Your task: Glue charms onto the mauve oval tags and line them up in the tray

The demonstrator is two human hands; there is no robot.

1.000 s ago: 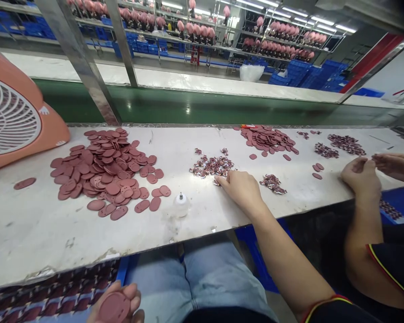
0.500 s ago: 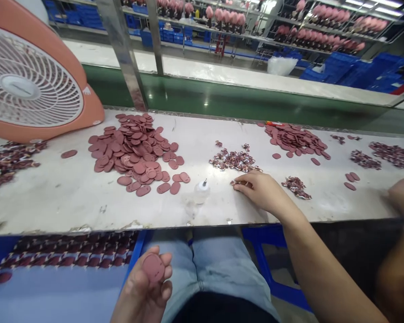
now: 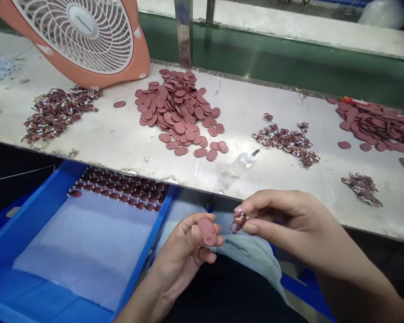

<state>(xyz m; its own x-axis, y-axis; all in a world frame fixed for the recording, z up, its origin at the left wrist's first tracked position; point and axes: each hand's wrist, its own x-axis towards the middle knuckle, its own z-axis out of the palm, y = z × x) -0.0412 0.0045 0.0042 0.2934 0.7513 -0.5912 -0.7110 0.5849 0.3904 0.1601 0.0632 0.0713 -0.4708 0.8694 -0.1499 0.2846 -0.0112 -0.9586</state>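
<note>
One more piece being paired, with plenty left.
Left hand (image 3: pixel 191 244) pinches a maroon oval disc (image 3: pixel 207 230), right hand (image 3: pixel 283 222) grips a small patterned piece (image 3: pixel 238 220); a few rows of finished pieces (image 3: pixel 121 188) fill the blue tray (image 3: pixel 40 211), big disc pile (image 3: pixel 178 110) remains on the counter (image 3: pixel 121 143).

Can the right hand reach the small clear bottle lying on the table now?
Probably yes. The bottle lies near the table edge, just beyond the right hand, with nothing between. But its fingers already pinch a small piece.
</note>
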